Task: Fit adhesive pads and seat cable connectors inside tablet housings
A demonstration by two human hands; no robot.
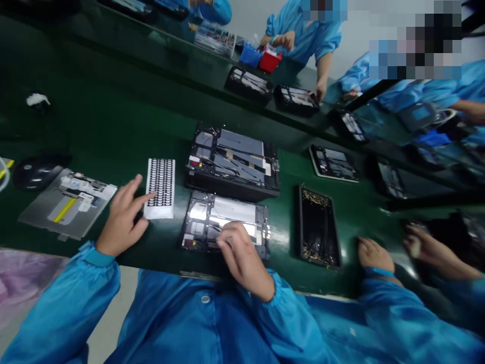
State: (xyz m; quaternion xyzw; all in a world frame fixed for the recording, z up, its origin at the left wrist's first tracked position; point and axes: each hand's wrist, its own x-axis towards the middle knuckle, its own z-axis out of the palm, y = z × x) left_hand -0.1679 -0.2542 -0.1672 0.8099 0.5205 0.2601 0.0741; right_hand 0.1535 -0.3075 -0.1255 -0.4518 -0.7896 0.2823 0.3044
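Note:
My left hand (123,217) has its fingers apart, and its index fingertip rests on a white sheet of small black stickers (160,188). Just right of that sheet lies an opened tablet (233,210), its silvery battery area and inner parts facing up. Over the tablet's lower edge, my right hand (244,258) has its fingers curled together in a pinch. Whatever they hold, if anything, is too small or hidden to make out. Directly behind sits a thick stack of similar opened tablets (235,156), with dark strips across the top one.
A black tray with small gold pieces (319,225) stands to the right. On the left are a loose flat panel (71,205) and a black computer mouse (36,172). A co-worker's hand (376,255) rests on the green table (113,121). More tablets (333,163) lie beyond.

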